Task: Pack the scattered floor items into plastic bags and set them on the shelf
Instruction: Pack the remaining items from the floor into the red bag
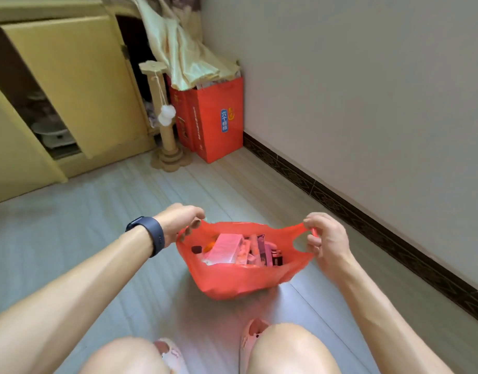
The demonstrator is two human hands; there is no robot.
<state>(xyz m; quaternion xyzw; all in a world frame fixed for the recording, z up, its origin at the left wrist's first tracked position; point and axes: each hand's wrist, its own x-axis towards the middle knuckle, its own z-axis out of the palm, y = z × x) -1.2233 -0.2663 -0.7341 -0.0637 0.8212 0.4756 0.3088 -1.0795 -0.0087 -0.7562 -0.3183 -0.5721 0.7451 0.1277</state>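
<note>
left hand (pixel 178 221) | right hand (pixel 323 237) | gripping red bag (pixel 240 279) handles (mouth open)

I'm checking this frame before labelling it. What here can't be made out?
Head view only:
- Items in the red plastic bag: pink boxes and small dark things overlap, labels blurred, lower ones hidden by the bag wall.
- Left hand fingertips: tucked behind the bag's handle.
- Cabinet interior: dark, half hidden by its open door.
- Red paper bag contents: covered by cream cloth.
- Any shelf: none is recognisable.
</note>
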